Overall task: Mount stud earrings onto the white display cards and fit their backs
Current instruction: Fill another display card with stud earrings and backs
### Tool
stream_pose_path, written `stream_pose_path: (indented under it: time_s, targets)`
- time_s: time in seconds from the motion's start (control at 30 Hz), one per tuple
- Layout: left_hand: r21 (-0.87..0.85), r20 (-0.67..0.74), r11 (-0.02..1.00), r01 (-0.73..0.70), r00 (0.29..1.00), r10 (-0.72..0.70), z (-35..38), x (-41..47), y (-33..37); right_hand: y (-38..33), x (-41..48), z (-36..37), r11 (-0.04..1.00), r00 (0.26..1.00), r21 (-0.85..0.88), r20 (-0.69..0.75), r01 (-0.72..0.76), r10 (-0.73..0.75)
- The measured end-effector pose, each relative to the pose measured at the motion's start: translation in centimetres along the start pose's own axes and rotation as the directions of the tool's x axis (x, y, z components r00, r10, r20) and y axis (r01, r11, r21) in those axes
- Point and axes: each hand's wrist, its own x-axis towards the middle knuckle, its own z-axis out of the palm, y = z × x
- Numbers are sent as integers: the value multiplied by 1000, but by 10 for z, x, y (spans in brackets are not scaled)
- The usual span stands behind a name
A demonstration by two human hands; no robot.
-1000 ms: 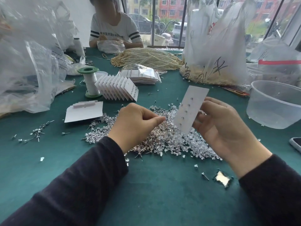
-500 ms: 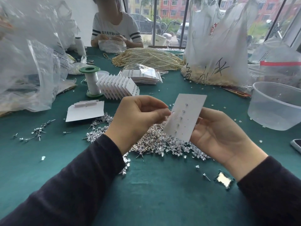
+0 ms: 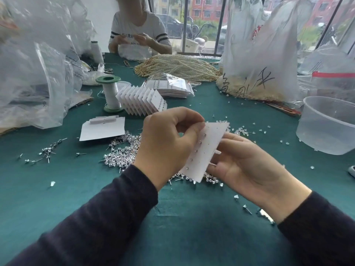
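Above the middle of the table (image 3: 182,227), over the heap of loose stud earrings (image 3: 121,156), I hold the white display card (image 3: 209,150) off the green cloth, tilted with its top edge leaning toward the far right. My right hand (image 3: 247,166) carries it from behind, palm up, fingers curled under its back and thumb lying against its right edge. My left hand (image 3: 169,144) is bunched, thumb and forefinger pinched together at the card's upper left edge; I cannot tell whether a stud sits between them. A column of mounted studs (image 3: 196,150) runs down the card's left side. Clear backs (image 3: 244,130) lie scattered on the cloth beyond the card, toward the right edge.

Further toward the far edge stands a fanned row of filled cards (image 3: 142,100), with a green-ended spool (image 3: 110,93) just to its left and a bagged stack of cards (image 3: 172,87) behind. A blank card (image 3: 102,129) lies flat left of the heap. At the right edge sits a clear plastic tub (image 3: 330,125). The white bag (image 3: 259,54) at the far right bears hand-drawn black characters and a red print, neither readable to me. Pearl strands (image 3: 178,66) are heaped before a person (image 3: 138,31) at the far edge, whose shirt lettering is blurred.
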Motion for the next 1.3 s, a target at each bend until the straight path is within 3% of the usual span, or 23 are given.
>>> stream_pose_path:
  time_s: [0.2,0.5,0.7,0.8,0.87,1.13,1.3]
  targets:
    - [121,27,980,-157,988,155,-1,0,1,2,-1,1,998,999,-56,12,37,-36]
    - [255,89,913,-318,948,306,-3,0,-2,4,0,1,948,989,-297,-47,117,-137]
    - [115,130,971,-208,972,193,-1,-3,5,3,-2,2,885,961,-422,-99,196,-260]
    - [-48,194,996,-76,977,84,-2,-4,10,1,-2,2,873,943,-431,-129,226,-308]
    - [-62,232,998,-30,972,44,-4,-4,12,-1,-2,1,887,942,-389,-115,250,-316]
    - [34,260,994,-108,961,95,-3,-5,8,-4,-3,-1,878,926,-383,-122,287,-357]
    - [54,271,986,-159,953,139,-1,-5,6,-6,-3,-2,818,920,-501,-99,283,-378]
